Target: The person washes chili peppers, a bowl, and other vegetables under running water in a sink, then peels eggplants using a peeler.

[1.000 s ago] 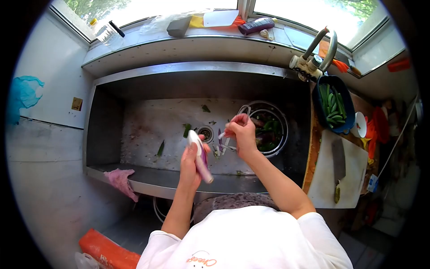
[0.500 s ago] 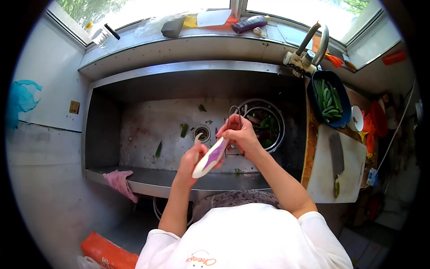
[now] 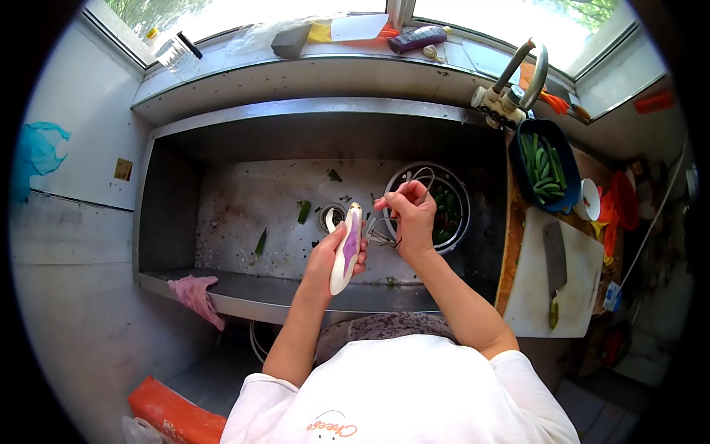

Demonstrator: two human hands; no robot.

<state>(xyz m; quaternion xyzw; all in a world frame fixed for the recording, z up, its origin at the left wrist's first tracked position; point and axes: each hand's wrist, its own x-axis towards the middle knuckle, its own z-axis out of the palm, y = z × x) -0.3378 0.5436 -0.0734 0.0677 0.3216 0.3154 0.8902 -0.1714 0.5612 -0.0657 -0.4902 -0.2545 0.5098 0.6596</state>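
My left hand (image 3: 325, 255) is wrapped around a partly peeled eggplant (image 3: 346, 251), pale with a purple patch of skin on its upper side. The eggplant stands nearly upright over the sink, its brownish tip pointing away from me. A curled pale strip (image 3: 330, 220) shows by the drain beside my left fingers. To the right, my right hand (image 3: 414, 218) grips a thin metal wire-framed tool (image 3: 381, 235) that looks like a peeler; its wire loop rises above the fingers. The tool is apart from the eggplant. Part of it is hidden by the hand.
Behind my right hand a round metal basin (image 3: 465, 214) with green vegetables sits in the steel sink (image 3: 244, 177). Green scraps lie around the drain. On the right are a cutting board (image 3: 529, 285), a cleaver (image 3: 555, 255), a blue tub (image 3: 551, 196) of cut green pods and the faucet (image 3: 506, 103).
My right hand has moved right, away from the eggplant, with the wire-framed tool. The eggplant in my left hand has turned more upright.
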